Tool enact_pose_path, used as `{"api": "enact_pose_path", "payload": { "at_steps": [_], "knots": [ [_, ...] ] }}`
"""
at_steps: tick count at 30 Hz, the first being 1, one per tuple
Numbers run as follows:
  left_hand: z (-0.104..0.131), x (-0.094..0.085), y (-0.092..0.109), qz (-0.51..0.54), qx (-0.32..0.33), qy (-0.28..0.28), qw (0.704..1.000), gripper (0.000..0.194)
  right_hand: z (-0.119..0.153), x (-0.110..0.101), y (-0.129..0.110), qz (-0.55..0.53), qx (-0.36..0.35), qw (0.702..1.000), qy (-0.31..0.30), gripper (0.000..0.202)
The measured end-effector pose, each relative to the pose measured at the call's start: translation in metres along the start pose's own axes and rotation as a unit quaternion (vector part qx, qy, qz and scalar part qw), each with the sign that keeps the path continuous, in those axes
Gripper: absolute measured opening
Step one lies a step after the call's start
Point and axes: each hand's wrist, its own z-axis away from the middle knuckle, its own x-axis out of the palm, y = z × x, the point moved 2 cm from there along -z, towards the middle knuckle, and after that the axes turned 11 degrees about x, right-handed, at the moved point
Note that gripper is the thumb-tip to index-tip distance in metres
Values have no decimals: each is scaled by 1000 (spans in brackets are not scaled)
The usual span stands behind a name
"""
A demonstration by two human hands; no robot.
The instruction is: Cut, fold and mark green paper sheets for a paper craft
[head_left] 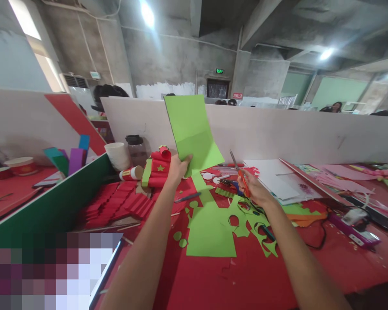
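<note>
While the left hand (181, 166) pinches the lower left edge of a broad lime-green paper sheet (192, 129) between thumb and fingers, raised beyond a flat lime-green cut paper piece (211, 232) on the red tabletop (220, 282), the right hand (256, 190) curls its fingers around orange-handled metal scissors (245, 183), beyond and right of that flat piece; whether any finger passes through the handles, I cannot tell. Just right of the flat piece lie lime-green paper scraps (245, 230) with round holes; well to its left, pleated red paper strips (113, 202).
</note>
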Motion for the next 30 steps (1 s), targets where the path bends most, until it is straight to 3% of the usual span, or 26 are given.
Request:
{"api": "enact_pose_path", "payload": {
  "at_steps": [6,12,21,30],
  "knots": [
    [-1,0,22,-52,0,-17,999,32,10,15,0,61,-17,995,-75,43],
    [-4,-5,34,-61,25,-6,998,30,19,28,4,161,-30,982,-99,44],
    [-6,-10,33,-50,12,-36,998,33,10,40,16,121,-19,986,-112,51],
    [-5,-9,27,-56,19,-48,997,35,14,45,13,105,-7,990,-95,48]
  ]
}}
